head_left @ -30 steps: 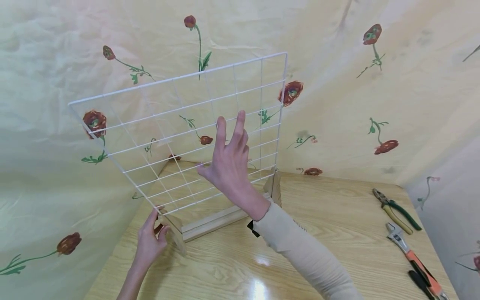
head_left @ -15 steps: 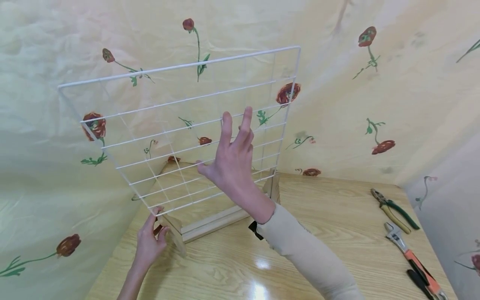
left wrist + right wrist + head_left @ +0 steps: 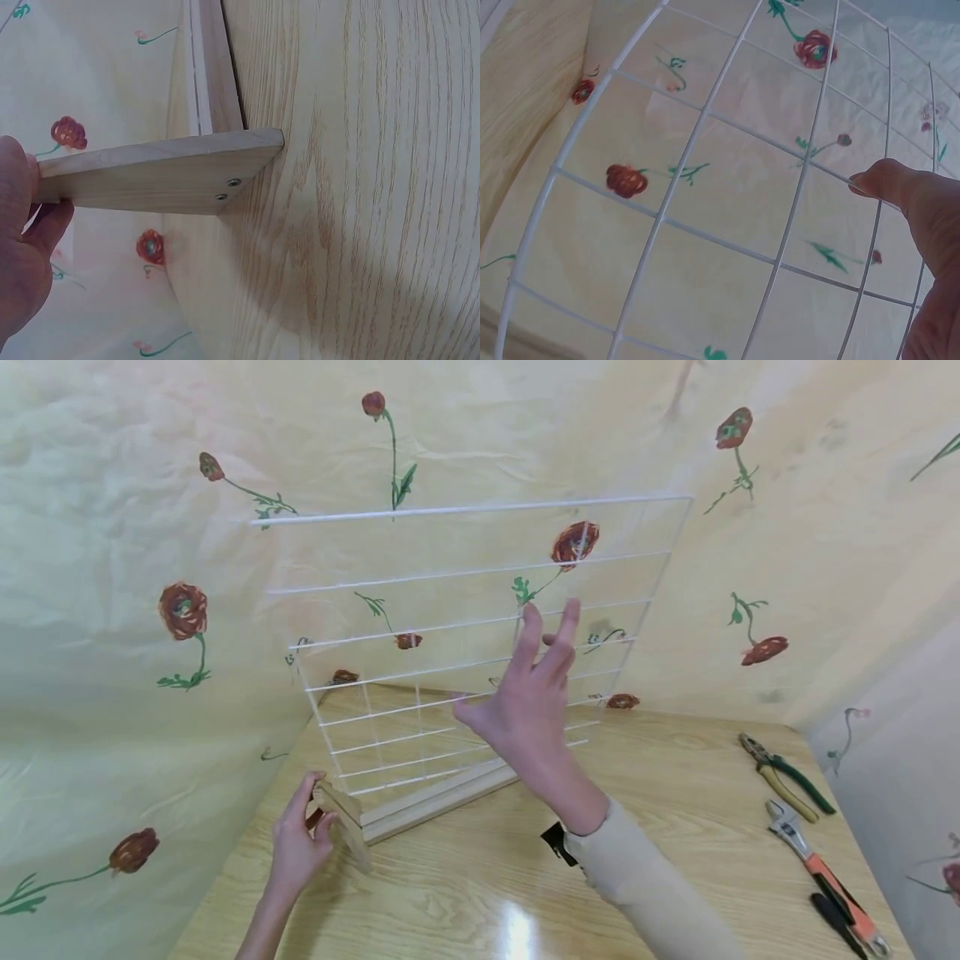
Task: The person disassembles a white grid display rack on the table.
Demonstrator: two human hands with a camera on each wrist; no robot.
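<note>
My right hand [image 3: 528, 710] holds a white wire grid panel [image 3: 472, 509] up over the back of the table, its fingers spread across the wires. In the right wrist view the thumb of that hand [image 3: 930, 232] lies against a wire. At the left, my left hand [image 3: 300, 835] pinches the upper end of a wooden end board [image 3: 345, 822]. That board joins a long wooden rail [image 3: 435, 803] on the table. Two screw heads [image 3: 233, 182] show on its outer face in the left wrist view. The stand's far right end is hidden behind the right hand and forearm.
On the right side of the wooden table [image 3: 675, 802] lie pliers [image 3: 767, 766] with green and yellow handles, an adjustable wrench [image 3: 813, 864] and a black-handled tool [image 3: 836, 920]. Floral cloth [image 3: 750, 527] hangs behind and along the sides.
My right hand has moved to the right with the grid panel. The panel's lower left corner has come away from the end board. My left hand has stayed in place.
</note>
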